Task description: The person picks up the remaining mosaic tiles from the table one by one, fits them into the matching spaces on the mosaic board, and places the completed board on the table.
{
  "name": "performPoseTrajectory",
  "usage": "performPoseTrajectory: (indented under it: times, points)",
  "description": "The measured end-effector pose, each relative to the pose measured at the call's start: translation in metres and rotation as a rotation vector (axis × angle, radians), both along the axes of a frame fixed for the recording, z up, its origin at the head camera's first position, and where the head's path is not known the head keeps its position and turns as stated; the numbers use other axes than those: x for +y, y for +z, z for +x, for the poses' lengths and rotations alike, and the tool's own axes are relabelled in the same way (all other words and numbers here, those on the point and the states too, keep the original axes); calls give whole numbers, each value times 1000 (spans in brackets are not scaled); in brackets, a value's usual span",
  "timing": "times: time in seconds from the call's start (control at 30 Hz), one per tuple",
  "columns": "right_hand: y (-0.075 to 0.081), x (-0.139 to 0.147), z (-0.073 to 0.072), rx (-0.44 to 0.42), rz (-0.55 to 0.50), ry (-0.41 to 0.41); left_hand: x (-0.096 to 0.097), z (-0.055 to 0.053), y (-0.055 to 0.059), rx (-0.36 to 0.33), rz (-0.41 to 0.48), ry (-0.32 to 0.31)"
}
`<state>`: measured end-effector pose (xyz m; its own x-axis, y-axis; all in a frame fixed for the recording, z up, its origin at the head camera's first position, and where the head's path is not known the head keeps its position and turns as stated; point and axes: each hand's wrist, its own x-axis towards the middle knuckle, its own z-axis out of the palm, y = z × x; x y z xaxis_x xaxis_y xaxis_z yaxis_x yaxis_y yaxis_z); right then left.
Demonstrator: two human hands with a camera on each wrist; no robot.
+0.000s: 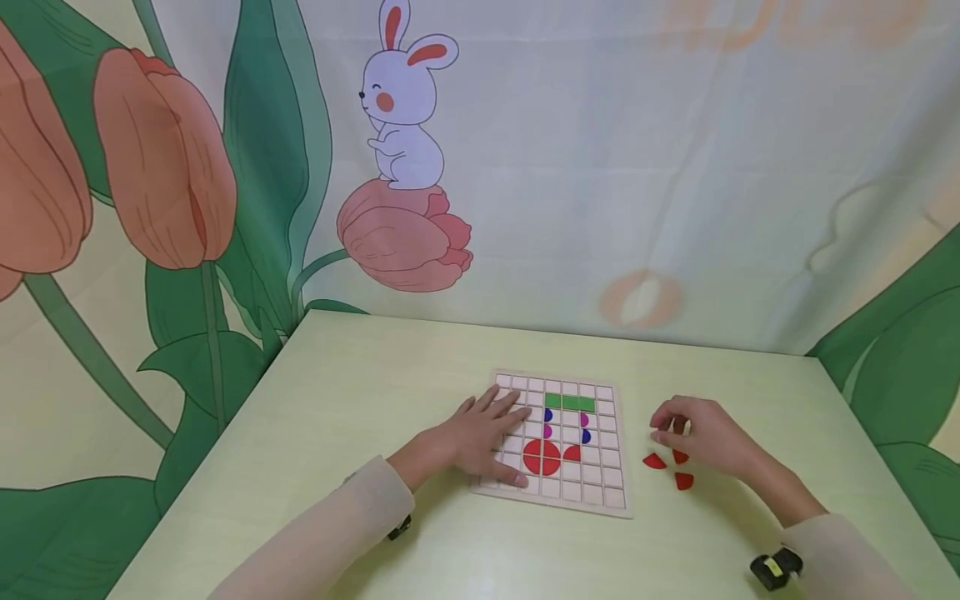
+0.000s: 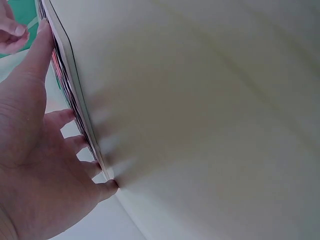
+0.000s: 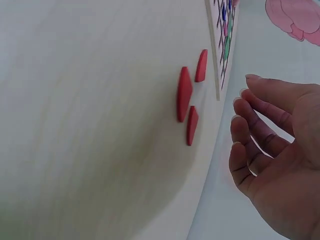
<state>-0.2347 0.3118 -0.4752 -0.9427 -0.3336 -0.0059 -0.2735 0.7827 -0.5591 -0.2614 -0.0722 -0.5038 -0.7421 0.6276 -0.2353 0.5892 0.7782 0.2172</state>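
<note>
A gridded board lies on the table, its left side under my left hand. The left fingers are spread straight across the squares, the thumb near the front edge; the left wrist view shows fingertips on the board's rim. Green squares, blue and magenta half-circles, a full red circle and a red quarter piece sit in the grid. My right hand hovers right of the board, fingers loosely bent and holding nothing. Beneath it lie red quarter pieces, three in all.
The pale table reaches back to a hanging cloth printed with a rabbit, tulips and leaves. A black wrist strap piece shows at the right sleeve.
</note>
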Motion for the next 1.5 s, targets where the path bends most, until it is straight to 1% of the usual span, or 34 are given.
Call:
performPoseTrajectory:
  times: [0.13, 0.23, 0.33, 0.4, 0.53, 0.63, 0.8, 0.93, 1.1, 1.2, 1.33, 1.5]
  points:
    - [-7, 7, 5, -69, 16, 6, 1, 0, 0, -3, 3, -4]
    - [-12, 10, 10, -97, 23, 19, 1, 1, 0, -8, 3, -3]
    - [-16, 10, 14, -94, 19, 42, 1, 1, 0, -10, 0, 0]
    - [-17, 10, 16, -75, 18, 55, 1, 1, 1, -9, 0, 1]
    - [-20, 6, 17, -29, 36, 56, 0, 1, 2, -8, 0, 0]
    - [-20, 3, 17, -19, 42, 54, 0, 0, 1, -7, -1, -1]
    - [-21, 2, 19, -24, 28, 69, 0, -1, -2, -5, 0, 2]
    - [-22, 2, 19, -25, 13, 79, 1, -1, -3, -2, -1, 3]
    - [-21, 2, 19, -76, -21, 79, 1, -1, -3, 3, 1, 2]
    - [-19, 0, 18, -100, -26, 62, 1, 0, -2, 1, 4, -2]
    - [-15, -6, 15, -71, -20, 53, 1, 1, 0, 2, 5, -4]
    - [-8, -14, 10, 4, -35, 99, 1, 1, 2, 5, 0, -1]
